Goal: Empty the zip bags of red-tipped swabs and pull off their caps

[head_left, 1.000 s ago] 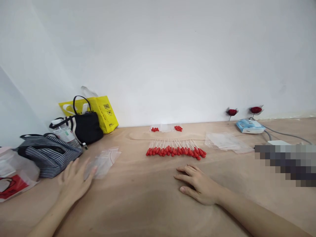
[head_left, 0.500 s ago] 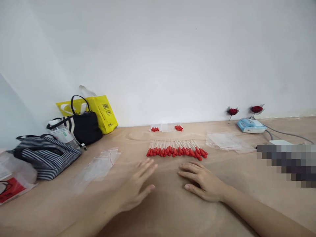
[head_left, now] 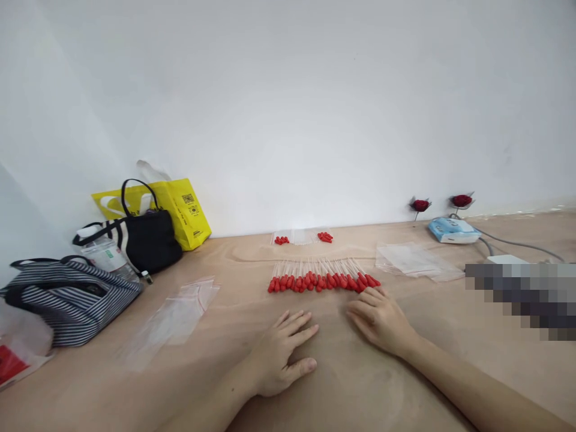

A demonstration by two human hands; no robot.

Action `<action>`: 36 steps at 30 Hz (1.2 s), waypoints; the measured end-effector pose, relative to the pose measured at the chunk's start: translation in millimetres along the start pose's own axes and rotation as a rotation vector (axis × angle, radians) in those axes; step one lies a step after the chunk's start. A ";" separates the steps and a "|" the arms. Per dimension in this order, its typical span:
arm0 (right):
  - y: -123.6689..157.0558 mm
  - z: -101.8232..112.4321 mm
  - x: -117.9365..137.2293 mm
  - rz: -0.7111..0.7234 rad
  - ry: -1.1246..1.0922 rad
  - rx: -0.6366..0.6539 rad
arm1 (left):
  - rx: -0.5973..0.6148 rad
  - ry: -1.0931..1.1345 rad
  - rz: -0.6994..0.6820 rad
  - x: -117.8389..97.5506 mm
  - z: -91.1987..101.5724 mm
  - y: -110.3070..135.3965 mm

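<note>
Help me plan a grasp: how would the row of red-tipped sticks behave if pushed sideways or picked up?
The red-tipped sticks look thin and light, so a sideways push would probably scatter the loose row rather than move it together. Their slim shafts may roll on the smooth table. Singly they likely lift easily, yet might bend or snap if squeezed.

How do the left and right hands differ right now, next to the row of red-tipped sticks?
The left hand lies flat with fingers spread; the right hand keeps its fingers closer together and slightly curled. The right hand's fingertips reach the right end of the row of red-tipped sticks, while the left hand rests short of it. Both lie palm down on the table and hold nothing.
</note>
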State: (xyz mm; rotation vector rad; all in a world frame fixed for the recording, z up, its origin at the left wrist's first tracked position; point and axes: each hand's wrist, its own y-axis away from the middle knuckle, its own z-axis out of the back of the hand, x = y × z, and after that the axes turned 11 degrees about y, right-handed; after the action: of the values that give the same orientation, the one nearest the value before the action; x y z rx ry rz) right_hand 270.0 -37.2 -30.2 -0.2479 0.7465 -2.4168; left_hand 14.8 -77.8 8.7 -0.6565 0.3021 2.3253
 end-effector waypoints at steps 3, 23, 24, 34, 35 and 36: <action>-8.3 -4.7 -7.2 -0.085 0.155 -0.166 | 0.001 0.010 0.008 2.2 -0.8 -1.3; -27.2 -8.4 38.6 0.208 0.068 -0.464 | -0.303 1.255 0.219 -0.5 -16.1 -45.2; -27.5 -10.1 44.2 0.232 0.060 -0.449 | -0.303 1.349 0.236 -3.2 -19.0 -49.5; -21.0 -3.3 37.4 0.202 0.005 -0.345 | -0.518 0.578 0.118 12.6 -11.4 -44.2; -19.3 -2.7 34.6 0.179 0.009 -0.346 | -0.514 0.427 0.082 16.2 -8.4 -42.0; -18.1 -2.6 32.0 0.162 0.010 -0.339 | -0.502 0.311 0.058 19.1 -6.3 -40.3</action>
State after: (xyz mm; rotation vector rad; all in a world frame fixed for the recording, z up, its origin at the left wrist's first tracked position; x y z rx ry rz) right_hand 234.4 -42.8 -22.0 -0.2960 1.1356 -2.1326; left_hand 32.5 -39.9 -8.2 -1.2727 -0.1381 2.3632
